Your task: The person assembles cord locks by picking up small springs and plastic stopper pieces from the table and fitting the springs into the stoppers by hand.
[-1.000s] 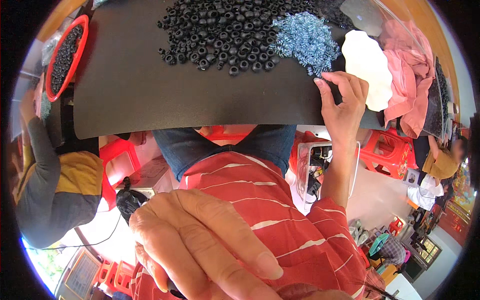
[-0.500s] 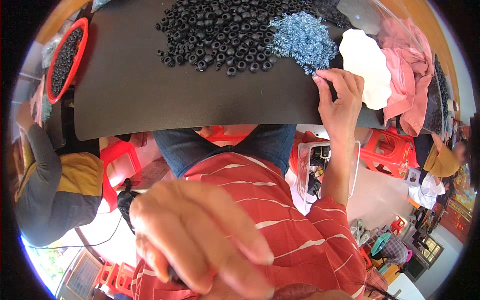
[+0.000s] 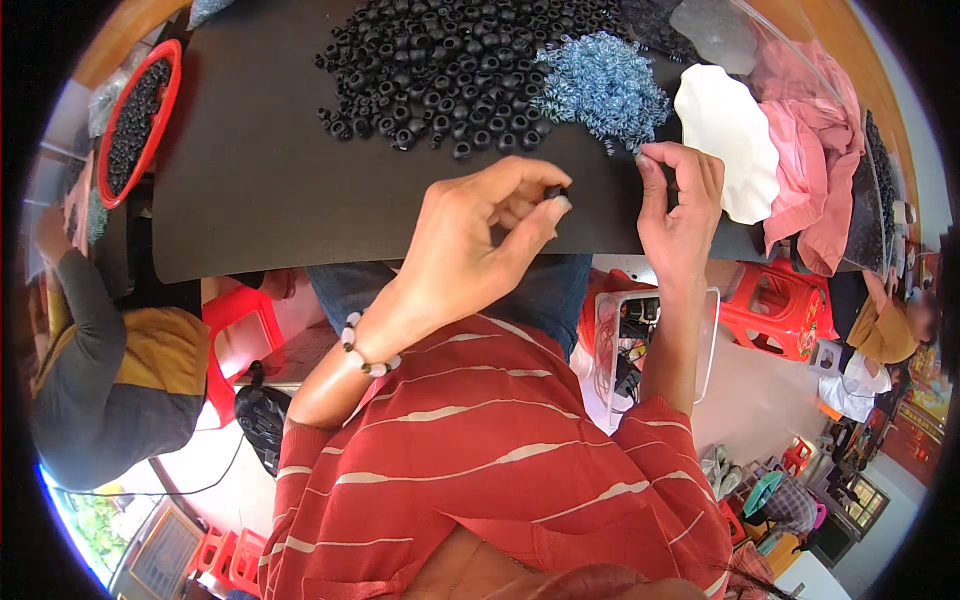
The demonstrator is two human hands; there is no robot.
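My left hand (image 3: 480,235) is above the table's near side, with a small black cord-lock piece (image 3: 556,192) pinched between thumb and forefinger. To its right, my right hand (image 3: 683,205) has thumb and forefinger pressed together at the near edge of a pile of tiny bluish coil springs (image 3: 605,85). A spring seems to be at those fingertips, though it is very small. Left of the springs and touching them spreads a heap of round black plastic cord-lock pieces (image 3: 430,75) with holes in them.
A white wavy-edged dish (image 3: 735,140) lies right of my right hand, beside a pink cloth (image 3: 810,170). At far left a red basket (image 3: 172,90) holds more black pieces. The dark tabletop (image 3: 250,190) ends before my lap. Another person's sleeve (image 3: 85,320) is at left; red stools (image 3: 775,315) stand below.
My left hand has moved from close in front of my chest, where it was blurred, up and forward to the table, holding a black piece. The right hand has barely shifted at the springs.
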